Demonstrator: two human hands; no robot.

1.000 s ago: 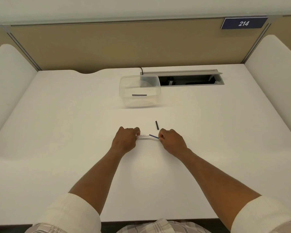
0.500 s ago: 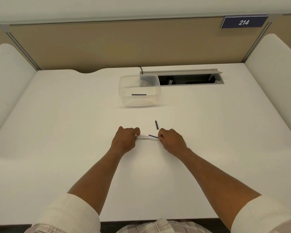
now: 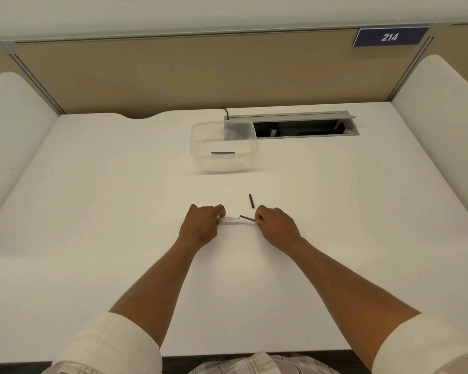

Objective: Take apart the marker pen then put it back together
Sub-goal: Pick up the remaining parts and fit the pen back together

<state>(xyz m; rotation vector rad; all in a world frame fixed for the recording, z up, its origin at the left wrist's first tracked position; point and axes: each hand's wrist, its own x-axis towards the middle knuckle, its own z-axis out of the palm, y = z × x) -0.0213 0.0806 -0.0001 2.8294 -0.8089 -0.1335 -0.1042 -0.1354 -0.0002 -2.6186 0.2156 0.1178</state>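
Observation:
My left hand [image 3: 201, 225] grips the white marker barrel [image 3: 230, 218] by its left end, just above the white desk [image 3: 119, 211]. A thin dark blue ink rod [image 3: 247, 218] sticks out of the barrel's right end, and my right hand [image 3: 277, 225] pinches the rod's far end. A small black pen part [image 3: 251, 201] lies loose on the desk just behind my right hand. Another dark stick-shaped part [image 3: 223, 152] lies inside the clear plastic tub [image 3: 197, 147] further back.
An open cable tray [image 3: 303, 128] is sunk into the desk behind the tub, with a black cable beside it. Beige partition panels and white side dividers enclose the desk. A blue sign reading 214 [image 3: 389, 37] hangs at the upper right.

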